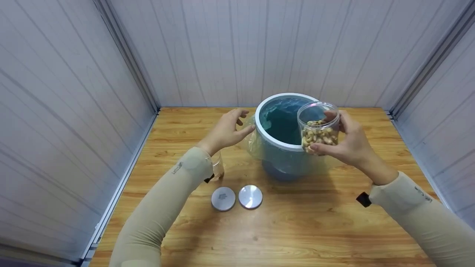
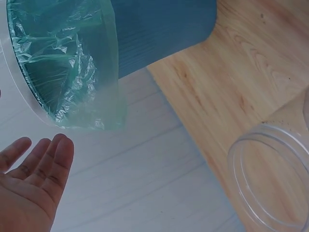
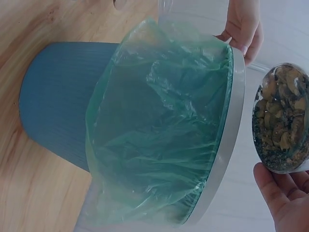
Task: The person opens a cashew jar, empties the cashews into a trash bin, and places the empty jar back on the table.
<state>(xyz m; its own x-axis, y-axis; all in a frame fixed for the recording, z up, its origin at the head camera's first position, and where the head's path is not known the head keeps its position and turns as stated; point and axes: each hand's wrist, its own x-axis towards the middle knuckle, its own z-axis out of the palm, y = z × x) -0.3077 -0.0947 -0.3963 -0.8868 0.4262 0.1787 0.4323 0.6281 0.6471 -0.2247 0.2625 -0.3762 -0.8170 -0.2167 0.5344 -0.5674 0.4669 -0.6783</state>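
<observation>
In the head view my right hand [image 1: 354, 144] grips a clear round jar [image 1: 318, 117] that has no lid on. It is part filled with cashew nuts [image 1: 320, 137], and dark specks show through its bottom [image 3: 282, 118] in the right wrist view. The jar overlaps the right part of a blue bin [image 1: 284, 173] and its white rim ring [image 1: 262, 130]. A thin green bag [image 3: 159, 130] lines the bin and hangs over the outside. My left hand [image 1: 227, 129], fingers relaxed and holding nothing, is close beside the bin's left rim.
A second clear jar [image 1: 219, 168], its mouth uncovered, stands partly behind my left wrist. Two round silvery lids [image 1: 223, 199] lie side by side on the wooden table [image 1: 297, 230] in front of the bin. White panel walls [image 1: 237, 52] enclose the back and sides.
</observation>
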